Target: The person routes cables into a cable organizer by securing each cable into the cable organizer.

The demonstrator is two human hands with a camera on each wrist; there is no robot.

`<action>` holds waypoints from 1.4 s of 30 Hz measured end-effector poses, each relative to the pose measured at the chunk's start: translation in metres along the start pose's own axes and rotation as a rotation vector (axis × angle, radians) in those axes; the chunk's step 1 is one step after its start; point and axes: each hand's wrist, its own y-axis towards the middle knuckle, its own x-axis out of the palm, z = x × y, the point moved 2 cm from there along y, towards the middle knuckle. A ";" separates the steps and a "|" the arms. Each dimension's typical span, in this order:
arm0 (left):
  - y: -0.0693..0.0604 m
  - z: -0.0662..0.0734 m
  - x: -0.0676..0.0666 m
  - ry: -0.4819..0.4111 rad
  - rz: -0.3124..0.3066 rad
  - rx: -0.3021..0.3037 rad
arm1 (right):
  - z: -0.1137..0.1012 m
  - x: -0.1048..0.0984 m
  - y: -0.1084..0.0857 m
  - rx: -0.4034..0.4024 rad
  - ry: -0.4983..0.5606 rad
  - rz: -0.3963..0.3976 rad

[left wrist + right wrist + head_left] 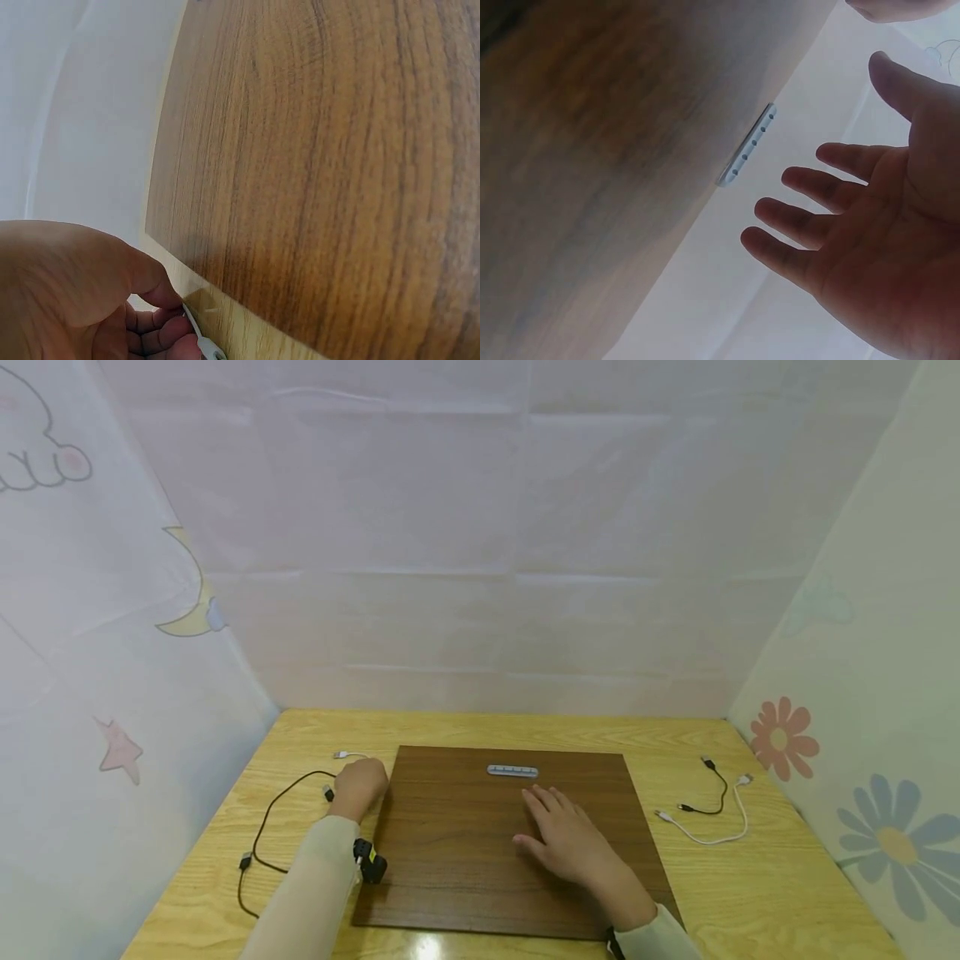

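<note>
Left of the dark brown board [450,860], my left hand [360,785] pinches a thin white cable [193,322] between thumb and fingers. One end of that cable, a white plug [342,754], lies on the table beyond the hand; the rest is mostly hidden by the fingers. A narrow light-grey cable holder [513,771] with several slots sits near the board's far edge. Over the board's right half hovers my right hand [566,837], fingers spread and holding nothing, just short of the holder. The right wrist view shows its palm and the holder's row of notches.
A long black cable [262,827] with black plugs curls on the table [195,893] beside my left forearm. Right of the board lie a short black cable [723,789] and a white cable [712,842]. Pale printed sheets [480,568] wall the table's back and sides.
</note>
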 end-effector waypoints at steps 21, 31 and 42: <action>-0.001 0.001 -0.007 -0.047 0.056 0.028 | -0.002 0.002 0.000 0.003 0.016 -0.016; 0.001 -0.008 -0.012 -0.172 0.034 0.085 | -0.003 0.002 0.000 -0.012 0.005 -0.014; -0.004 -0.009 -0.014 -0.470 0.028 0.016 | -0.005 -0.001 0.000 -0.016 0.008 -0.020</action>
